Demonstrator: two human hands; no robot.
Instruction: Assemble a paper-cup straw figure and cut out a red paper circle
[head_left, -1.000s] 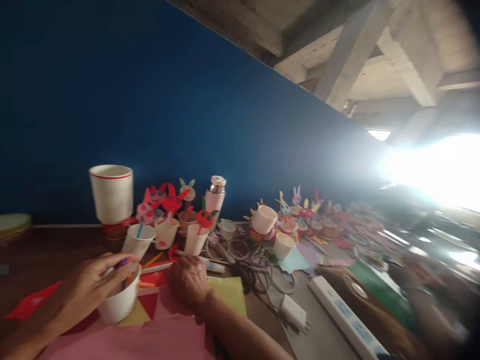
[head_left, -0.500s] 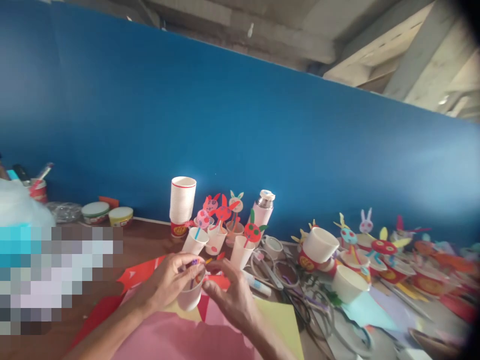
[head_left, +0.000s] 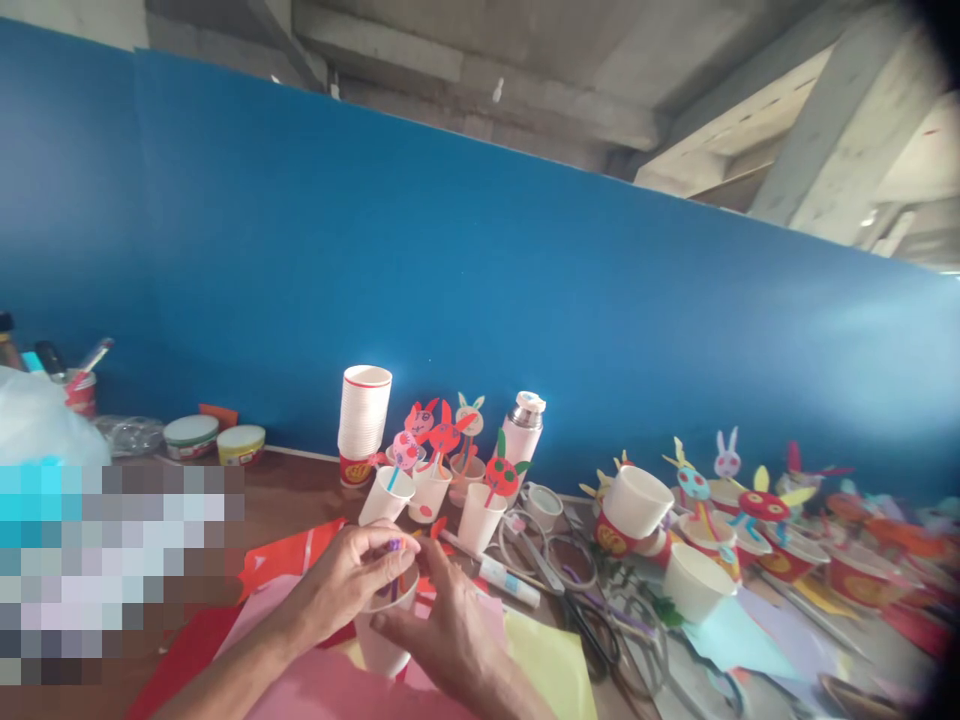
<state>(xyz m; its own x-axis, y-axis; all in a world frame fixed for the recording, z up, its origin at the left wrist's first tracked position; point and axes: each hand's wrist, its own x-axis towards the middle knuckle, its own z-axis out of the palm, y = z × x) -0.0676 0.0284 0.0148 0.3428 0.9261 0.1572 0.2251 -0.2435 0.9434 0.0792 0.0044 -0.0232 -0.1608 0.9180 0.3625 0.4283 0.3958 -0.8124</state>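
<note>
Hands closing in: right hand (head_left: 442,625) now cupping paper cup (head_left: 382,645) from front, left hand (head_left: 349,580) pinching purple straw (head_left: 393,547) at rim (cup steadier for insertion).

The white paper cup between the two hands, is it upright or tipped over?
Upright: the white paper cup has its rim on top, with the left hand at the rim and the right hand against its side.

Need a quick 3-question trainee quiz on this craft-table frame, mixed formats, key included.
1. True or false: both hands touch the white paper cup.
2. Which stands nearer the stack of cups: (a) the flask or (b) the scissors?
3. What colour is the small piece that the left hand pinches at the cup's rim?

Key:
1. True; the right hand is on its side.
2. a
3. Purple.
</note>
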